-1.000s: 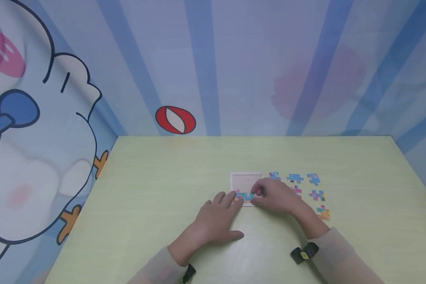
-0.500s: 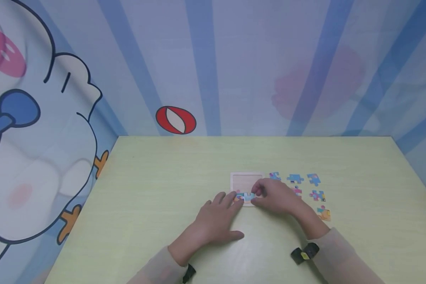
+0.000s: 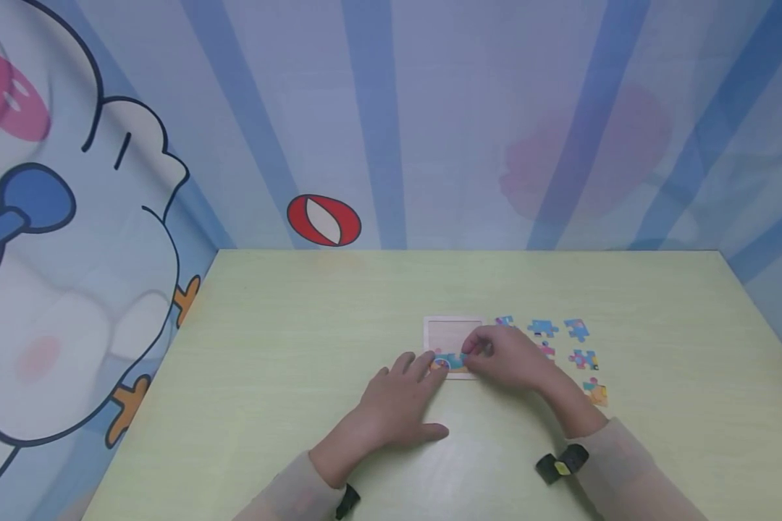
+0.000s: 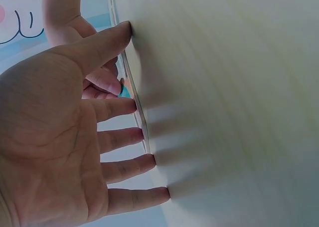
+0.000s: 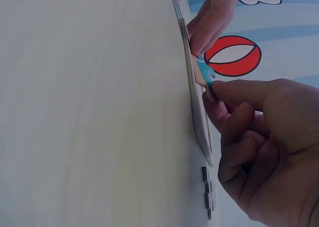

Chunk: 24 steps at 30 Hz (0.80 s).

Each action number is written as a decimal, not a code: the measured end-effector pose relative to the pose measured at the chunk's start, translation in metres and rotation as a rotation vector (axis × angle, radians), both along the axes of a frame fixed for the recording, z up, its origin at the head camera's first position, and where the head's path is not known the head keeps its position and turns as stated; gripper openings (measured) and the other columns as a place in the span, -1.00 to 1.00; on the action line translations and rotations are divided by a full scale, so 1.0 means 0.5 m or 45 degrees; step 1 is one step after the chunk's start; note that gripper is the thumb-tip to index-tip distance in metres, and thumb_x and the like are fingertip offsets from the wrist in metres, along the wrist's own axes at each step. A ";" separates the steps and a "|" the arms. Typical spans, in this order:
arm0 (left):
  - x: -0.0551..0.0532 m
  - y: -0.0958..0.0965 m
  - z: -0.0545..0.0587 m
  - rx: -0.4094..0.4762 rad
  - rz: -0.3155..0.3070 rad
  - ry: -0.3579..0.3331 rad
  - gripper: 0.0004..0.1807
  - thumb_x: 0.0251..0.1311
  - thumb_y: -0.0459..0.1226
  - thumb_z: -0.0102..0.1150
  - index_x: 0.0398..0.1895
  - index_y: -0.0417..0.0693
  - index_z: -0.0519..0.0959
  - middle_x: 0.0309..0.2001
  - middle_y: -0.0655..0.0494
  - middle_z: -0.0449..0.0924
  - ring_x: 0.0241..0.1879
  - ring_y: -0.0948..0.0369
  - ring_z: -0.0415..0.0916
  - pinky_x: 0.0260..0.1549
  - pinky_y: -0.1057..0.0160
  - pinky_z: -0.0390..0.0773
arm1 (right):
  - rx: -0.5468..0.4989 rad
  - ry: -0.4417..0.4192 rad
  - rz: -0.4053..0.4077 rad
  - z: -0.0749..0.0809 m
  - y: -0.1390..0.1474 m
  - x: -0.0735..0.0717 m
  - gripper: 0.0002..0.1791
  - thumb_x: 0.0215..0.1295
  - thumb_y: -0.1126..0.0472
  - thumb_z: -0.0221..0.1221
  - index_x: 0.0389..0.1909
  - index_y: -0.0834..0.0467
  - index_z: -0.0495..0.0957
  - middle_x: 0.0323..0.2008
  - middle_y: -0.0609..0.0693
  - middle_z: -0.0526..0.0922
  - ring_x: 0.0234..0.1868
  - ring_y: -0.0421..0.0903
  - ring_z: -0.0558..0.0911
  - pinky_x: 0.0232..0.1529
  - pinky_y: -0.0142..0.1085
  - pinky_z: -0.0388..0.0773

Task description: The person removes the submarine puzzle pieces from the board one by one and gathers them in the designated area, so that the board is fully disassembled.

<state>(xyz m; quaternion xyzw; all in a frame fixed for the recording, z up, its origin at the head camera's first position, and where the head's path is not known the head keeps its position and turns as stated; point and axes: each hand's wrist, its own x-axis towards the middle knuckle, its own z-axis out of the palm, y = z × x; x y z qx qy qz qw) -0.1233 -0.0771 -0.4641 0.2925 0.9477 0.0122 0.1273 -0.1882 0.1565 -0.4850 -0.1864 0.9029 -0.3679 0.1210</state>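
Note:
A small square puzzle tray (image 3: 455,319) with a pale rim lies on the table, and joined pieces show along its near side. My left hand (image 3: 396,405) spreads its straight fingers at the near left corner; in the left wrist view its fingertips (image 4: 141,133) touch the tray's edge and the table. Between the thumb and index finger of my right hand (image 3: 510,358) is a teal and orange jigsaw piece (image 5: 204,71), tilted over the tray in the right wrist view. The right hand hides the tray's right side.
Several loose jigsaw pieces (image 3: 583,359) lie right of the tray, some partly behind the right hand. A light wooden table (image 3: 313,311) extends around them. Behind it stands a printed blue cloth backdrop (image 3: 443,130).
A pale glare on the piece at my right fingertips half a second ago is gone, so its tilt has shifted slightly. The right fingers moved a little; the left hand stays in place.

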 end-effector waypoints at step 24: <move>-0.001 0.001 -0.005 0.005 0.019 -0.006 -0.01 0.21 0.32 0.28 0.62 0.12 0.24 0.62 0.03 0.10 0.52 -0.09 0.15 0.23 -0.19 0.48 | 0.012 -0.097 -0.121 0.029 0.194 0.059 -0.85 0.38 0.13 0.36 -0.16 0.11 0.72 -0.28 -0.05 0.68 -0.43 -0.07 0.49 -0.53 -0.27 0.49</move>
